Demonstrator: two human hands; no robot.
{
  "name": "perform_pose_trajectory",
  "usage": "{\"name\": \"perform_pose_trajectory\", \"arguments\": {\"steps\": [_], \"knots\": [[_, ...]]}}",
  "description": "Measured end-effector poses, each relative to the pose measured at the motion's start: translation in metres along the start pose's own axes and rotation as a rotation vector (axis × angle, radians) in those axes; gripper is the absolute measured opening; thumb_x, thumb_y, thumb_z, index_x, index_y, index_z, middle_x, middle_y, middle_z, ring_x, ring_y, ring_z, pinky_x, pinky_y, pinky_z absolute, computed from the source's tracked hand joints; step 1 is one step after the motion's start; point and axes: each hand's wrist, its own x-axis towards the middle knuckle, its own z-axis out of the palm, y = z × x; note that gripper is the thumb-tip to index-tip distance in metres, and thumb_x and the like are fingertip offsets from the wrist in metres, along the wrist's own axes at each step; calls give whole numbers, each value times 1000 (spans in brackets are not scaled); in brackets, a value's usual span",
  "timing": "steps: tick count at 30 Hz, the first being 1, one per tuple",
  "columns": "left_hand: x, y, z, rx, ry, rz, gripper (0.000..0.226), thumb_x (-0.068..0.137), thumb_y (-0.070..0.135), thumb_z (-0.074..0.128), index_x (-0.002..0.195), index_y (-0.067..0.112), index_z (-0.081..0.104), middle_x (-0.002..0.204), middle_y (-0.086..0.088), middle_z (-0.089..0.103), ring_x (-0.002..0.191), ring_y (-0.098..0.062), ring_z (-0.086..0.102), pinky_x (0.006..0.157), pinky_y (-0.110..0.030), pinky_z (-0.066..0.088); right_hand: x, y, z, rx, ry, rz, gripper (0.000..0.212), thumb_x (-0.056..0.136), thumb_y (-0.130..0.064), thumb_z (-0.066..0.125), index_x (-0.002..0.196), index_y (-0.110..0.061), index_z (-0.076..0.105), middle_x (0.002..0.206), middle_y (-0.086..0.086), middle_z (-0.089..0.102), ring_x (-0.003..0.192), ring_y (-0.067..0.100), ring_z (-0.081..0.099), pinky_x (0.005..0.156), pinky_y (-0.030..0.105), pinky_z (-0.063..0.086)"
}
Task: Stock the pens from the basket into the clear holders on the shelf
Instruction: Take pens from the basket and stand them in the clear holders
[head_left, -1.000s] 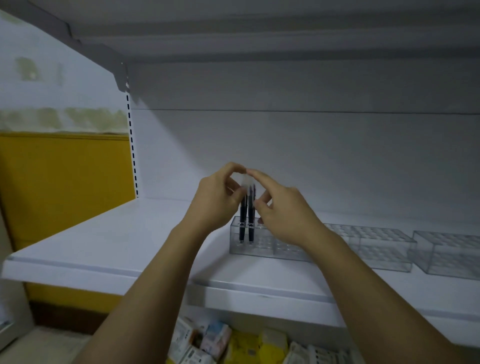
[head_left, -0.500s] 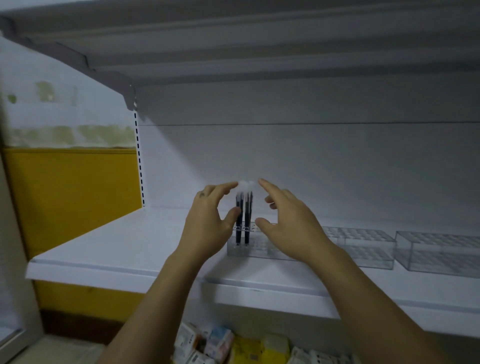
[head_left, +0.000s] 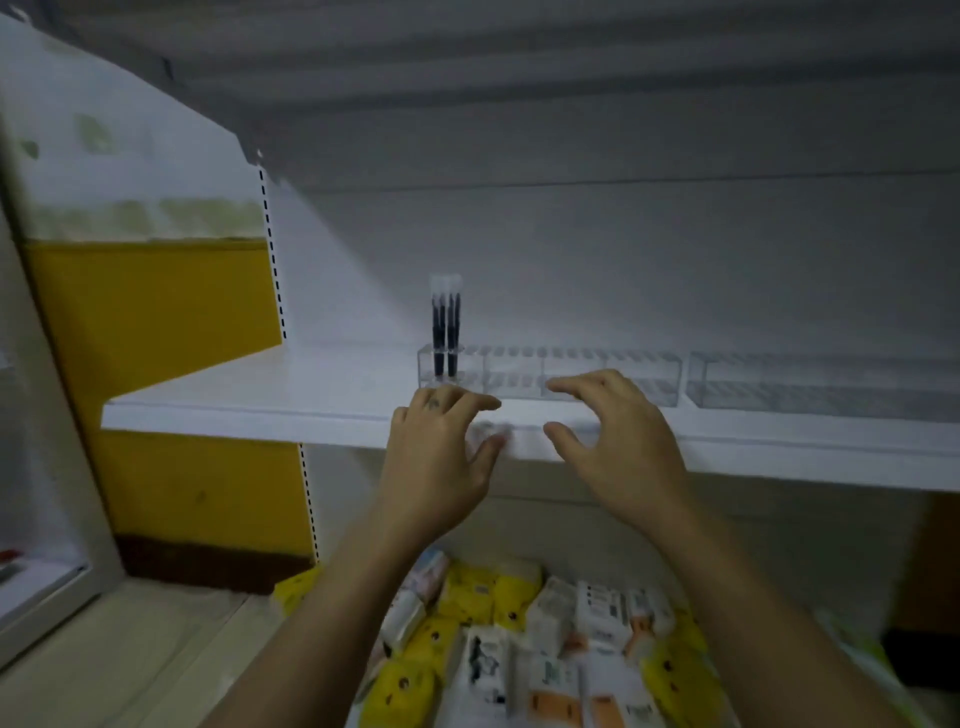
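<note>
A few dark pens with clear caps (head_left: 445, 327) stand upright in the left end of a clear holder (head_left: 613, 374) on the white shelf (head_left: 249, 400). A second clear holder (head_left: 821, 384) sits to its right. My left hand (head_left: 441, 457) and my right hand (head_left: 623, 441) hover in front of the shelf edge, below the holder, fingers spread and relaxed, holding nothing. Neither hand touches the pens. The basket of pens is not in view.
Below the shelf lies a heap of yellow and white packets (head_left: 519, 639). A yellow wall panel (head_left: 156, 322) stands at the left, a white upright (head_left: 47, 415) beside it. Another shelf overhangs at the top.
Both hands let go of the pens in the holder and dropped down and back to the shelf's front edge. The view tilted down, revealing the packets below.
</note>
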Motion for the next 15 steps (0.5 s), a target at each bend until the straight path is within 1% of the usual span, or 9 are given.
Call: {"name": "perform_pose_trajectory", "arguments": {"steps": [2,3,5,8,11,15], "knots": [[-22,16,7,-12,12,2,28,84,38,57,107,26,66,104,2,63,101,-24,54,82,-38,40,-28,6,-4,49,52,-7,28,86,-23,70,114,-22,66,103,-12,58,95,6,55,83,19,46],[-35,23,12,-19,14,-5,27,83,38,57,105,25,67,100,3,63,98,-25,55,79,-38,40,-42,10,-5,52,52,-9,24,86,-21,71,110,-21,68,98,-11,59,91,6,56,80,18,46],[-59,35,25,-15,-23,-13,27,83,39,56,104,26,67,99,3,63,97,-25,55,78,-38,39,-69,22,-1,41,19,18,22,85,-20,71,107,-19,69,97,-8,61,91,8,58,79,21,47],[-89,45,47,-28,-137,-32,27,87,41,55,110,29,64,106,4,61,104,-23,52,84,-37,36,-105,44,12,7,-89,123,27,87,-26,68,113,-21,66,105,-6,60,97,12,58,81,23,45],[-113,52,76,-59,-271,-46,29,91,41,55,118,31,59,116,8,58,113,-19,47,91,-34,34,-141,67,29,-16,-213,265,34,90,-33,63,122,-25,61,117,-6,57,108,13,55,88,25,45],[-144,58,121,-81,-456,-72,34,92,42,52,124,33,54,124,10,55,120,-17,43,95,-32,31,-189,102,55,-33,-369,412,41,90,-32,64,129,-25,56,130,-4,53,120,17,51,96,28,42]]}}
